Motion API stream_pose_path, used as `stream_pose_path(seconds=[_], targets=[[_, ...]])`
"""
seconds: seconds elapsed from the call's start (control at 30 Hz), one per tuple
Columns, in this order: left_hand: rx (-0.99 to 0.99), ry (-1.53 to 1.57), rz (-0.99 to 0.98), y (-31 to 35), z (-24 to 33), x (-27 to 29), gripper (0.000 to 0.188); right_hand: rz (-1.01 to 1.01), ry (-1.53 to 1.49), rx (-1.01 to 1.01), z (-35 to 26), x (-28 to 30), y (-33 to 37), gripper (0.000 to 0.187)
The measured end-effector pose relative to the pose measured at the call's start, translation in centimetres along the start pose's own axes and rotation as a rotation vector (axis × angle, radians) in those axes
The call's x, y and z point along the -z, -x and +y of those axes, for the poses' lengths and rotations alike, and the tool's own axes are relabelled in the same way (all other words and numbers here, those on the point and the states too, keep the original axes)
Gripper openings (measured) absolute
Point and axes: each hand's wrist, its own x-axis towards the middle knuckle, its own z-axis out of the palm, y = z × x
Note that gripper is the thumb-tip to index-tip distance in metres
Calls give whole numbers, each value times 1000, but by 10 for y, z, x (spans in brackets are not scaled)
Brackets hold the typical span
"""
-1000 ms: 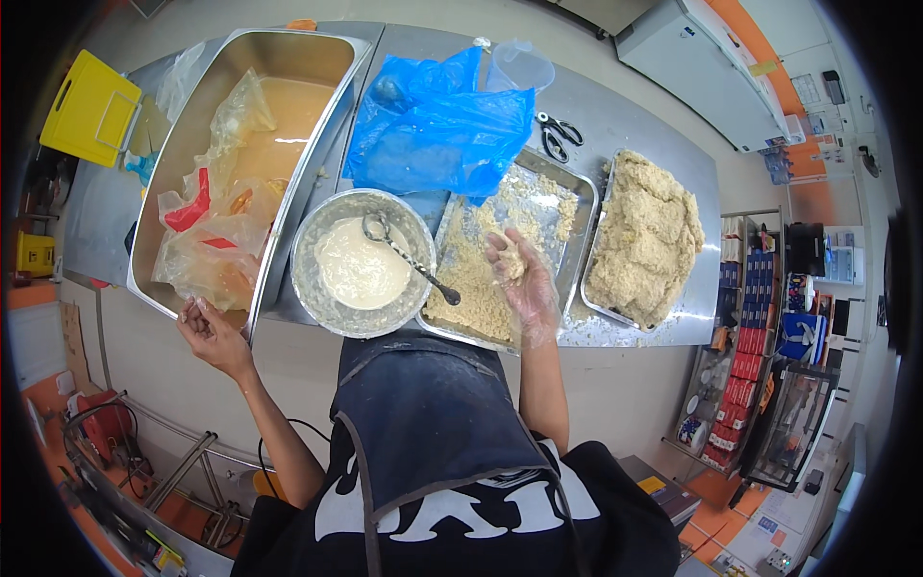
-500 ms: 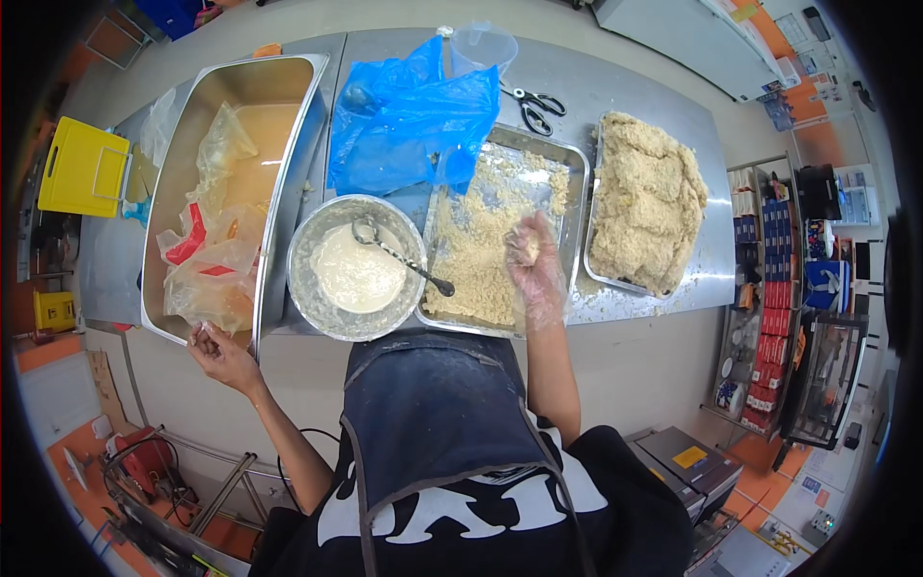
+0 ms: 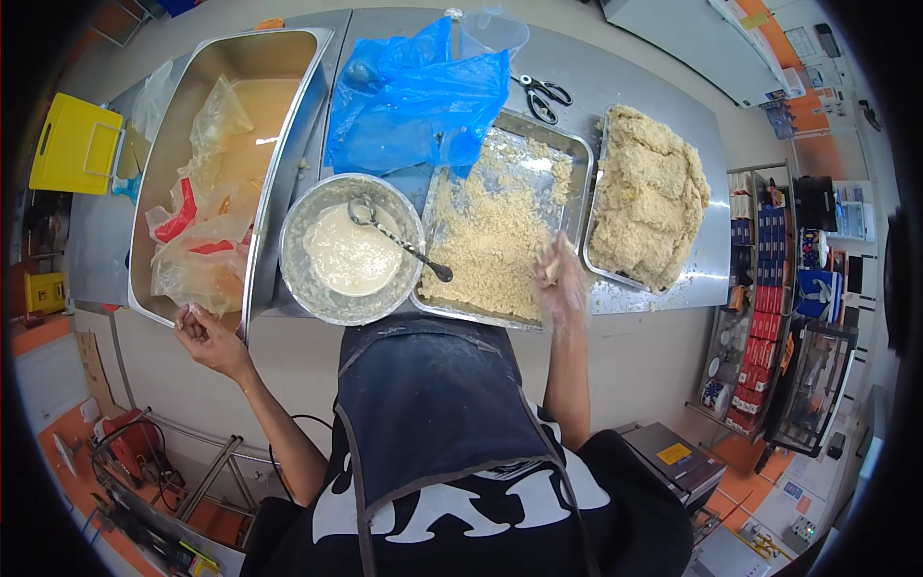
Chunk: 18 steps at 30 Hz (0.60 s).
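Nearest to me is my dark apron (image 3: 433, 413), and just past it my two hands are well apart. My left hand (image 3: 207, 337) is down at the near corner of the deep steel pan (image 3: 288, 58), fingers curled, close to the crumpled clear and red bags (image 3: 197, 245) that hang over the pan's edge; whether it actually pinches a bag I cannot tell. My right hand (image 3: 561, 279) is blurred and coated in crumbs, resting at the near right edge of the crumb tray (image 3: 567, 144), and it seems to be cupped around a small pale piece, though the blur keeps me from being sure. Between the hands sits the round steel bowl (image 3: 298, 279) of pale batter with a whisk (image 3: 399, 240) leaning out toward the crumbs. The crumb tray looks well used, with bare metal showing at its far end. To the right, the second tray (image 3: 601, 274) is heaped with breaded pieces (image 3: 649, 192), so I judge most of the coating is done and only a piece or so is left, since I see no raw pieces waiting. Farther off on the surface (image 3: 615, 67) lie a blue plastic bag (image 3: 413, 96), scissors (image 3: 543, 96) and a clear cup (image 3: 495, 29).
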Motion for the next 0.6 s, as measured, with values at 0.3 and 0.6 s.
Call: stream_pose_path(seconds=[0.3, 0.6], targets=[[-3, -3, -9, -1, -1, 1, 17, 424, 28, 99, -20, -37, 18, 36], [-13, -3, -16, -1, -9, 4, 17, 534, -469, 96, -14, -79, -28, 5]])
